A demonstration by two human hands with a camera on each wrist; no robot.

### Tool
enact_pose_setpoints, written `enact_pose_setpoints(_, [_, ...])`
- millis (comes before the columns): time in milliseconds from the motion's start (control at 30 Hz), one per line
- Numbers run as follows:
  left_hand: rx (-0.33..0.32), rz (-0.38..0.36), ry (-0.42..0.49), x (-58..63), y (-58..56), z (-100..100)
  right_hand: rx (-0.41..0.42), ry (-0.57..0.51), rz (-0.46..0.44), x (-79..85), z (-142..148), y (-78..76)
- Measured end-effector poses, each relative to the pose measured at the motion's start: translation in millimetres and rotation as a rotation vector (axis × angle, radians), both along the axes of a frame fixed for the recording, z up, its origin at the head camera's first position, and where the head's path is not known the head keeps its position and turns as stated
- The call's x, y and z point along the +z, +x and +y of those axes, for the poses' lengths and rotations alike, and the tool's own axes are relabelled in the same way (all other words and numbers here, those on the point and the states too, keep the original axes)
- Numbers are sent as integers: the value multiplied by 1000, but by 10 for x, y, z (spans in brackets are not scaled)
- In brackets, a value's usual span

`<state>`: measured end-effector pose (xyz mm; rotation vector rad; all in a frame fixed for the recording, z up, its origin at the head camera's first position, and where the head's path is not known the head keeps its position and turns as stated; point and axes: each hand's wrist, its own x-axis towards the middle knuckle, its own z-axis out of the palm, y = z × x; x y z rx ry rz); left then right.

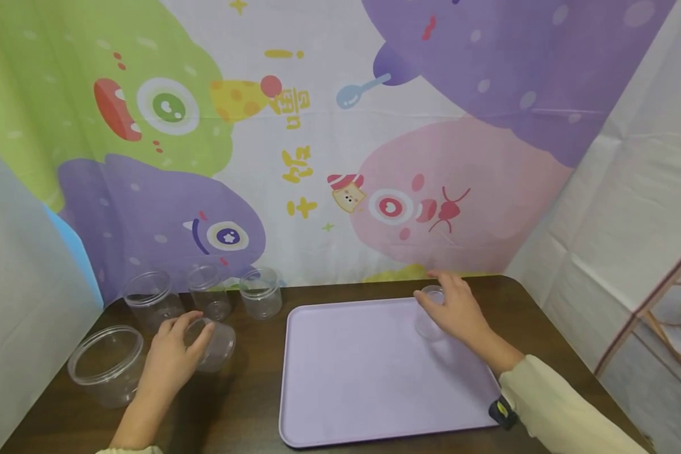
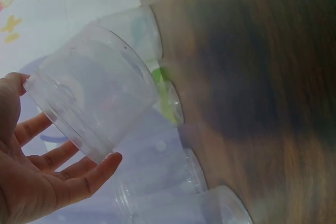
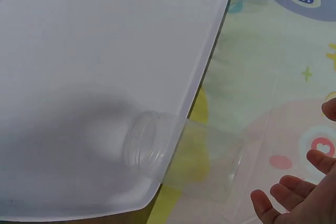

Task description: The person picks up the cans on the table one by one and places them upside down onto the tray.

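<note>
My left hand (image 1: 173, 353) holds a clear plastic jar (image 2: 97, 90) by its threaded rim. In the left wrist view the thumb and fingers spread around that rim, and the jar hangs tilted above the dark table. My right hand (image 1: 454, 309) is over the far right part of a pale purple tray (image 1: 363, 378). Another clear plastic jar (image 3: 184, 153) stands mouth down on the tray. The right wrist view shows the right fingers (image 3: 289, 190) loosely bent and apart from this jar.
A wide clear jar (image 1: 108, 372) stands at the table's left edge. Behind it are a large jar (image 1: 153, 306) and two smaller jars, one (image 1: 210, 299) beside the other (image 1: 261, 299). A cartoon-printed curtain (image 1: 318, 252) hangs along the back.
</note>
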<state>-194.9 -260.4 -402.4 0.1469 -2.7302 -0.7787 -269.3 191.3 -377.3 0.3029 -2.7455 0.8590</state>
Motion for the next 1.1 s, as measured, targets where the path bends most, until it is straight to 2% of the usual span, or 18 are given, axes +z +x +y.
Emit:
enact_pose_setpoints(133, [3,-4,7,-3,-1,30,-2,-4,-32,20,-41,36])
enact_pose_setpoints(400, [-2,36,12,-37,-13,56,1,-36,-45,8,-98,60])
enact_pose_setpoints(900, [5,-2,66,-22,-34,112,9,-83,-38,-16,-212,113])
enact_pose_setpoints(1100, [4,58,110,-45,-54,152,12,-95,-83,-12,-259,137])
